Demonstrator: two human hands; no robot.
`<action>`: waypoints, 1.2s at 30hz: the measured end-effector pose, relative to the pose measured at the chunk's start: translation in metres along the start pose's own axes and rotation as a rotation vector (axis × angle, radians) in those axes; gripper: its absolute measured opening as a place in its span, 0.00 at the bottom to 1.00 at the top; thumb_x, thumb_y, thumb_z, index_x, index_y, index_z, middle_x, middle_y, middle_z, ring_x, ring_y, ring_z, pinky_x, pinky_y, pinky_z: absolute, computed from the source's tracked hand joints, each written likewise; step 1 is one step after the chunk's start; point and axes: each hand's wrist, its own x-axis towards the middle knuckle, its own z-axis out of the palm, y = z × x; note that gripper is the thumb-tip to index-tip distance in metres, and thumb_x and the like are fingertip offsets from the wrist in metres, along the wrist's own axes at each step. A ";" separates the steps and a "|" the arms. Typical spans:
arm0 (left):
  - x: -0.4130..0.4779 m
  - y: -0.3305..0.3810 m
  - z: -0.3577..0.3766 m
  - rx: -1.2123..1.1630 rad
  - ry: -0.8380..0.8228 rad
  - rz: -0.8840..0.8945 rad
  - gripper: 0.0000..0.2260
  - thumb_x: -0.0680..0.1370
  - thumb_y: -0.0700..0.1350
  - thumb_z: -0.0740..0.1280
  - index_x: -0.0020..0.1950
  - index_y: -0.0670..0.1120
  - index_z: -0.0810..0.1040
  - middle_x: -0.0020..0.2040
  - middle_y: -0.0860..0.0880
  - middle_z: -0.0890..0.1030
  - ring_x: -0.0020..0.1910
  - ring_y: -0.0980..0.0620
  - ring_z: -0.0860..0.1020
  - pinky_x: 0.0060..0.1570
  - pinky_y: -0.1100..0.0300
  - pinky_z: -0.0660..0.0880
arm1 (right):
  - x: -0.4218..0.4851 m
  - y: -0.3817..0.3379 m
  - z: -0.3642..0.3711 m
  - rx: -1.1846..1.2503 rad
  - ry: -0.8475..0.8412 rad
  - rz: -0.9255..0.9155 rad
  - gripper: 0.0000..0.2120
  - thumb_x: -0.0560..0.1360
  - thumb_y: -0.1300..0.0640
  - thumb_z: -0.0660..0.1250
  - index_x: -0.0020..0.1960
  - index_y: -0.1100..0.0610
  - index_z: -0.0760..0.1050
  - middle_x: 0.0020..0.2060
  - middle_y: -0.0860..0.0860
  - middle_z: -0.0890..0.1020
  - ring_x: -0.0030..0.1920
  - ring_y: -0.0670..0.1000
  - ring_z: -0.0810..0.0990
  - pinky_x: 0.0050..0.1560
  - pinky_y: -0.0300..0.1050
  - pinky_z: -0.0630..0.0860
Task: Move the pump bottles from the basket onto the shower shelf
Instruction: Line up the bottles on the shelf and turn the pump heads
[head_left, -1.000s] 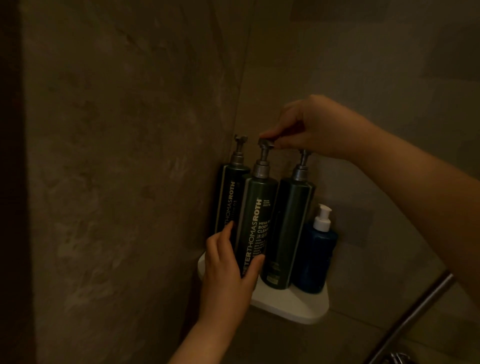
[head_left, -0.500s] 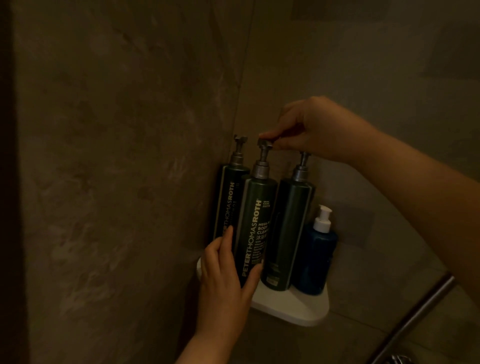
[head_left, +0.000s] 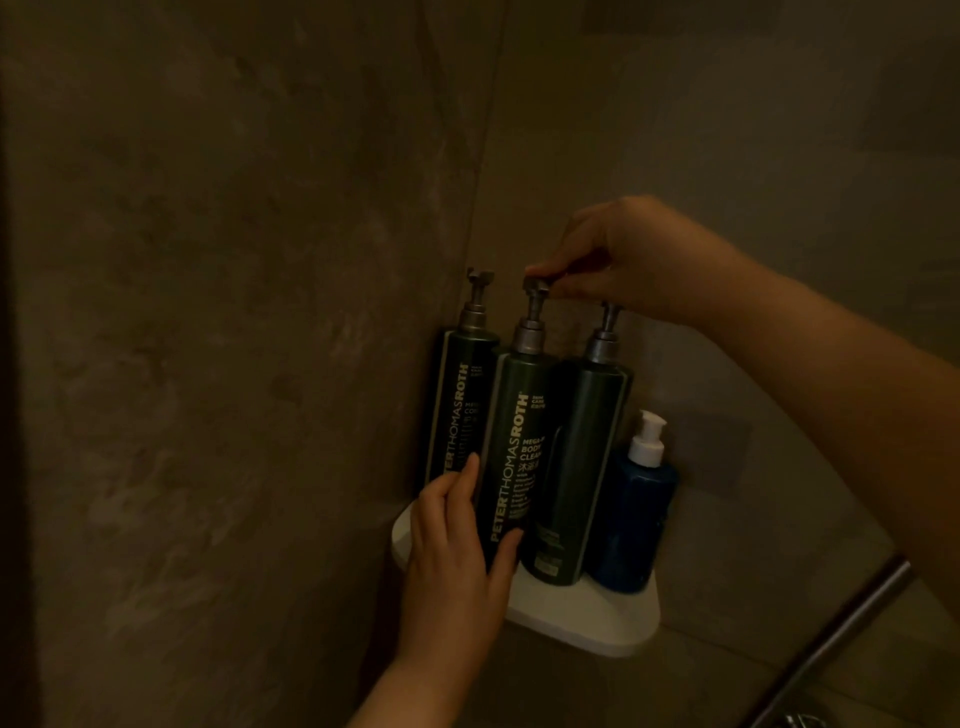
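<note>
Evidently the step in hand is squaring up the middle pump bottle (head_left: 514, 441) on the white corner shower shelf (head_left: 587, 618). The left hand (head_left: 457, 540) grips its lower body, fingers (head_left: 470, 473) curled round the side and thumb across the front. The right hand (head_left: 623, 254) pinches its pump head (head_left: 535, 286) between narrowly closed fingertips. The bottle stands upright on the shelf, spanned top and bottom by the two sets of fingers. The back-left pump bottle (head_left: 457, 395) is just behind the left fingers, and the third pump bottle (head_left: 587, 447) stands directly under the right hand. A blue bottle with a white pump (head_left: 634, 519) sits beyond that, clear of either hand.

No basket shows, so I judge the moving nearly finished. To do this well, the left fingers should steady the base while the right ones turn the nozzle gently. Pressing down would likely dispense soap, and nudging the neighbour toward the shelf's open edge risks a fall. Best to release the top first, then the base.
</note>
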 end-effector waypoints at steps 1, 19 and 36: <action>0.002 0.000 0.001 0.000 0.000 -0.001 0.34 0.75 0.49 0.68 0.72 0.57 0.49 0.67 0.51 0.61 0.65 0.58 0.60 0.64 0.62 0.58 | 0.001 0.000 0.000 -0.023 -0.007 0.006 0.10 0.72 0.53 0.71 0.52 0.53 0.83 0.44 0.53 0.81 0.43 0.52 0.78 0.45 0.48 0.73; 0.029 -0.009 0.015 -0.062 -0.050 -0.045 0.33 0.74 0.45 0.71 0.74 0.52 0.57 0.65 0.53 0.62 0.64 0.54 0.67 0.62 0.52 0.71 | 0.022 0.026 0.014 -0.078 -0.062 0.041 0.11 0.72 0.56 0.71 0.53 0.52 0.82 0.47 0.52 0.84 0.40 0.42 0.74 0.33 0.21 0.62; 0.031 -0.012 0.019 -0.088 -0.040 -0.048 0.31 0.74 0.45 0.70 0.72 0.55 0.58 0.64 0.54 0.64 0.60 0.56 0.70 0.58 0.59 0.72 | 0.022 0.028 0.011 -0.033 -0.133 0.112 0.12 0.74 0.52 0.67 0.57 0.49 0.80 0.43 0.46 0.81 0.39 0.41 0.76 0.40 0.35 0.69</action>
